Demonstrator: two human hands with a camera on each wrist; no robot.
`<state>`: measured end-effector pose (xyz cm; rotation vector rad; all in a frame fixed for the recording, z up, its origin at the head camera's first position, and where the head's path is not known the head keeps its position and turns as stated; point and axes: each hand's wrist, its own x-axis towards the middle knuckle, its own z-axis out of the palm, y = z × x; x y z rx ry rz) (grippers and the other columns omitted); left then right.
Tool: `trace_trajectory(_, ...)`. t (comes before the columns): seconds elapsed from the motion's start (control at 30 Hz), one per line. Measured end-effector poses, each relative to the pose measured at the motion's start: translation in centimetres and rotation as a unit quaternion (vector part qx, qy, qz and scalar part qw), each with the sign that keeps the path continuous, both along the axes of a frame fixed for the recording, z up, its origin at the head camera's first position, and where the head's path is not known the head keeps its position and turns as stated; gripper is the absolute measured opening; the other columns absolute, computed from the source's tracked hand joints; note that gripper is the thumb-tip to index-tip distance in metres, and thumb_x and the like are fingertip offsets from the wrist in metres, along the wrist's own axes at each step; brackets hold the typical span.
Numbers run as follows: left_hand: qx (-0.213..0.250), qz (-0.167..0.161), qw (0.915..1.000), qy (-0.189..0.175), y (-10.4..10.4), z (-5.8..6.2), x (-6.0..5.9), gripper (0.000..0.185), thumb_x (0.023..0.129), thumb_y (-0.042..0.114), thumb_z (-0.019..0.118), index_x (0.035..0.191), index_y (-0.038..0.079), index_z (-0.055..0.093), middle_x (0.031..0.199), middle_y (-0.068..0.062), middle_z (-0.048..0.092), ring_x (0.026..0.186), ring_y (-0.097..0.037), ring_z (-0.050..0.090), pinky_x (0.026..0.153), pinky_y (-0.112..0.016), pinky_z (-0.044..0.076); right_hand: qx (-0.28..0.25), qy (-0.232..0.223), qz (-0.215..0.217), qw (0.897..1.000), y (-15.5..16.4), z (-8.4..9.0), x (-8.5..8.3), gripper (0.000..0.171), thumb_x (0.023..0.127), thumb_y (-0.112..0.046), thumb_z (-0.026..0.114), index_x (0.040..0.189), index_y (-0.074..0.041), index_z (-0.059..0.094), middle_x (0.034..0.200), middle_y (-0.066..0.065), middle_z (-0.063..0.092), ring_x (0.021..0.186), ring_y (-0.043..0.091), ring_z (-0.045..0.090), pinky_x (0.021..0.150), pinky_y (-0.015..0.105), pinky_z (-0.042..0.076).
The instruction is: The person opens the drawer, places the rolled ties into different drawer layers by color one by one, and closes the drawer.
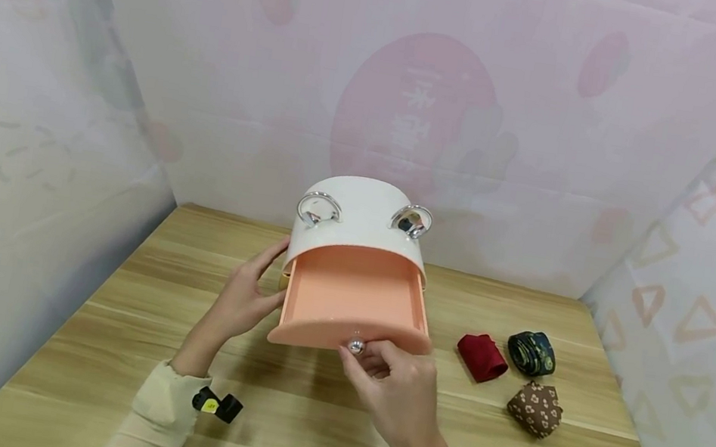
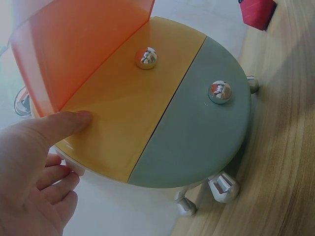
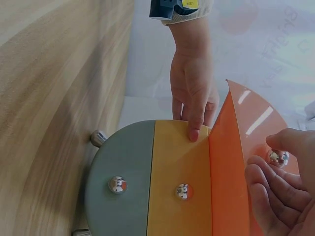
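A small white cabinet (image 1: 359, 212) with rounded drawers stands on the wooden table (image 1: 108, 341). Its top peach drawer (image 1: 350, 299) is pulled out and looks empty. My right hand (image 1: 362, 354) pinches that drawer's silver knob (image 1: 355, 346), also visible in the right wrist view as the knob (image 3: 278, 157) between thumb and fingers. My left hand (image 1: 264, 275) rests against the cabinet's left side. Its thumb (image 2: 74, 120) lies straight on the closed yellow drawer (image 2: 123, 113). Below that sits a closed grey-green drawer (image 2: 197, 132).
Three rolled ties lie right of the cabinet: a red one (image 1: 481, 357), a dark patterned one (image 1: 531, 352) and a brown floral one (image 1: 534, 408). Pale printed walls enclose the table on three sides. The cabinet stands on short silver feet (image 2: 224, 187).
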<state>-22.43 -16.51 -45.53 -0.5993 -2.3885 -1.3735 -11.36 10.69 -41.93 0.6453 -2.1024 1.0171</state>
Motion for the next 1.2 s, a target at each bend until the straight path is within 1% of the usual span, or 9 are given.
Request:
trace_trajectory(0.17,0.001,0.001,1.0000,-0.003,0.0,0.0,0.0,0.087,0.089,0.005,0.085,0.163,0.011,0.041,0.164,-0.018,0.047,0.153,-0.041,0.043,0.126,-0.059,0.039,0.024,0.010,-0.008,1.000,0.2,-0.2,0.1,0.019,0.079,-0.016,0.093,0.075,-0.014,0.075,0.066,-0.008,0.074,0.056,-0.001,0.068,0.054,0.011,0.056)
trace_trajectory(0.27,0.001,0.002,1.0000,-0.005,0.0,0.1,0.1,0.086,0.089,0.007,0.085,0.163,0.013,0.041,0.165,-0.016,0.047,0.154,-0.040,0.042,0.127,-0.059,0.039,0.031,0.012,-0.001,0.999,0.4,-0.3,0.1,0.018,0.079,-0.016,0.093,0.077,-0.014,0.076,0.069,-0.008,0.075,0.057,0.000,0.070,0.055,0.011,0.057)
trace_trajectory(0.37,0.001,0.002,1.0000,-0.007,0.0,0.1,0.1,0.086,0.090,0.008,0.085,0.163,0.013,0.041,0.165,-0.016,0.046,0.154,-0.040,0.042,0.127,-0.059,0.039,0.037,0.004,0.011,0.999,1.0,-0.4,0.3,0.017,0.080,-0.016,0.093,0.079,-0.013,0.076,0.072,-0.007,0.077,0.059,0.001,0.071,0.057,0.011,0.058)
trace_trajectory(0.5,0.000,0.003,0.9999,-0.010,0.0,0.1,0.1,0.086,0.090,0.008,0.085,0.163,0.013,0.041,0.165,-0.016,0.046,0.154,-0.040,0.042,0.127,-0.059,0.038,0.055,-0.013,0.004,0.998,2.2,-0.7,0.7,0.018,0.079,-0.017,0.093,0.081,-0.014,0.076,0.072,-0.007,0.077,0.062,0.000,0.072,0.059,0.011,0.059)
trace_trajectory(0.7,0.000,0.002,1.0000,-0.009,0.0,0.0,0.1,0.086,0.090,0.007,0.085,0.164,0.014,0.040,0.165,-0.015,0.046,0.155,-0.039,0.042,0.127,-0.059,0.038,0.089,-0.026,-0.027,0.995,4.8,-1.7,1.1,0.021,0.076,-0.015,0.095,0.083,-0.016,0.075,0.072,-0.009,0.076,0.063,-0.002,0.071,0.060,0.012,0.060)
trace_trajectory(0.8,-0.001,0.001,1.0000,-0.008,0.0,0.0,0.0,0.086,0.090,0.007,0.085,0.164,0.013,0.040,0.166,-0.015,0.046,0.154,-0.039,0.042,0.126,-0.059,0.039,0.107,-0.045,-0.054,0.992,6.3,-2.4,1.4,0.021,0.076,-0.018,0.095,0.083,-0.017,0.076,0.072,-0.010,0.076,0.064,-0.002,0.071,0.062,0.012,0.061)
trace_trajectory(0.9,-0.002,0.000,1.0000,-0.007,0.0,-0.1,0.0,0.086,0.090,0.007,0.084,0.164,0.012,0.040,0.165,-0.016,0.046,0.154,-0.040,0.042,0.126,-0.059,0.039,0.126,-0.062,-0.087,0.986,7.8,-3.0,1.7,0.021,0.077,-0.020,0.096,0.085,-0.016,0.077,0.074,-0.008,0.078,0.066,0.000,0.073,0.063,0.013,0.062)
trace_trajectory(1.0,0.001,-0.003,1.0000,-0.005,0.0,-0.1,0.0,0.086,0.090,0.005,0.084,0.164,0.010,0.040,0.165,-0.018,0.045,0.154,-0.041,0.041,0.127,-0.059,0.038,0.140,-0.072,-0.119,0.980,9.3,-3.4,1.8,0.023,0.077,-0.021,0.095,0.089,-0.013,0.077,0.078,-0.003,0.080,0.067,0.005,0.075,0.062,0.018,0.063)
trace_trajectory(1.2,0.006,-0.005,1.0000,0.000,0.0,-0.2,-0.1,0.086,0.090,0.004,0.084,0.163,0.009,0.040,0.165,-0.018,0.045,0.154,-0.041,0.041,0.127,-0.058,0.038,0.155,-0.094,-0.174,0.968,12.5,-3.7,1.3,0.031,0.077,-0.024,0.095,0.096,-0.006,0.078,0.085,0.006,0.082,0.073,0.019,0.079,0.062,0.037,0.066)
